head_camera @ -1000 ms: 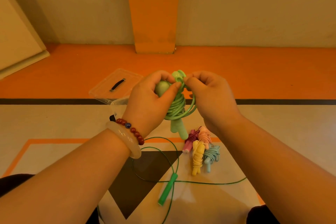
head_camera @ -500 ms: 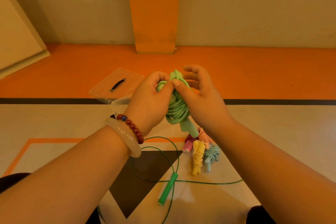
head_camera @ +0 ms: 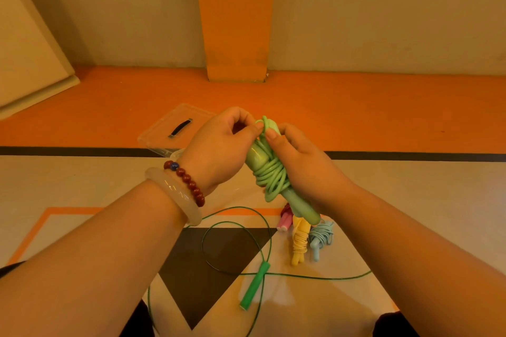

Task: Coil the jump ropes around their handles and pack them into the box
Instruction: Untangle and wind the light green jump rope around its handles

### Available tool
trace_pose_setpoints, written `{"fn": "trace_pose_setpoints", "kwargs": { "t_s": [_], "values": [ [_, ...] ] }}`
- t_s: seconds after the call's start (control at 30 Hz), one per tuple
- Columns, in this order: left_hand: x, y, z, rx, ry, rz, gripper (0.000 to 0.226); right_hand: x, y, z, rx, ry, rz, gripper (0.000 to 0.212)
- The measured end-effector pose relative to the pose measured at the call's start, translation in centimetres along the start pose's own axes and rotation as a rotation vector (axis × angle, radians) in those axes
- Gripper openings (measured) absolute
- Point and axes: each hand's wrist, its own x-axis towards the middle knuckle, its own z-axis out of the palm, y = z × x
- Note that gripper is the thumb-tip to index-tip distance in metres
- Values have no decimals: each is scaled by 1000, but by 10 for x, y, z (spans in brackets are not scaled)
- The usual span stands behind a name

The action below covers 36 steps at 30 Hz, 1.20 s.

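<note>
1. Five ropes in all: one light green rope [head_camera: 269, 176] held in the air, one dark green rope [head_camera: 254, 286] loose on the floor, and three coiled ones lying close together, the pink rope [head_camera: 284, 221], the yellow rope [head_camera: 299, 241] and the blue rope [head_camera: 321, 236]. There are two hands, one lid and two bracelets.
2. The left hand [head_camera: 219, 150] pinches the end loop of the light green rope between thumb and forefinger at the top of the bundle. Its wrist wears a pale bangle [head_camera: 175, 195] and a red bead bracelet [head_camera: 189, 182].
3. The light green rope is wound around its two handles, which lie together and tilt down to the right.
4. The right hand [head_camera: 306, 169] grips the bundle from the right, fingers curled behind it and thumb pressed near the top.
5. The dark green rope lies in wide loops on the floor below the hands, with one handle showing.
6. The floor [head_camera: 410, 200] is cream with a black triangle and an orange outline. Farther off run a black line and an orange band. The wall [head_camera: 383, 8] is beige with an orange pillar [head_camera: 235, 22].
7. A clear lid [head_camera: 164, 131] with a black grip lies flat on the orange band, left of the hands. A bit of clear box rim [head_camera: 175, 154] shows just behind the left wrist; I cannot tell what is in it.
</note>
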Motion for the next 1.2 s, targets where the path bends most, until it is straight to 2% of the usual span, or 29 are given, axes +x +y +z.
{"fn": "trace_pose_setpoints", "kwargs": {
  "t_s": [0.13, 0.23, 0.3, 0.4, 0.43, 0.5, 0.67, 0.77, 0.87, 0.97, 1.0, 1.07, 1.1, 1.13, 1.2],
  "values": [
    [4, 0, -7, -15, 6, -70, 21, -2, -1, -7, 39, -73, 1, 42],
    [7, 4, -15, -221, 1, -184, 21, -2, 3, -13, 18, -84, 5, 42],
    [8, 6, -19, -327, -79, -251, 22, -1, 6, -17, -29, -78, 13, 40],
    [10, 4, -27, -453, -293, -360, 21, -4, 7, -18, -42, -75, 32, 30],
    [12, 4, -29, -473, -308, -386, 19, -5, 7, -18, -57, -79, 40, 30],
    [13, 5, -28, -504, -248, -416, 18, -6, 8, -18, -81, -92, 42, 38],
    [11, 12, -21, -711, -23, -499, 31, -7, 11, -14, -98, -133, 36, 47],
    [14, 10, -22, -714, -39, -570, 25, -6, 15, -14, -116, -149, 70, 36],
    [13, 8, -30, -552, -209, -546, 22, -6, 21, -20, -91, -123, 110, 37],
    [7, 5, -30, -347, -266, -416, 32, -6, 27, -25, -56, -33, 154, 34],
    [3, 3, -26, -295, -261, -382, 41, -6, 29, -23, -29, -13, 164, 35],
    [-8, -3, -8, -197, -256, -357, 75, -6, 27, -15, 105, 40, 179, 40],
    [-14, -6, 3, -191, -266, -336, 83, -6, 25, -11, 171, 66, 170, 43],
    [-19, -8, 13, -228, -282, -293, 77, -4, 23, -6, 207, 96, 149, 44],
    [-27, -13, 31, -361, -257, -220, 49, -4, 18, 1, 196, 129, 127, 42]
  ]
}}
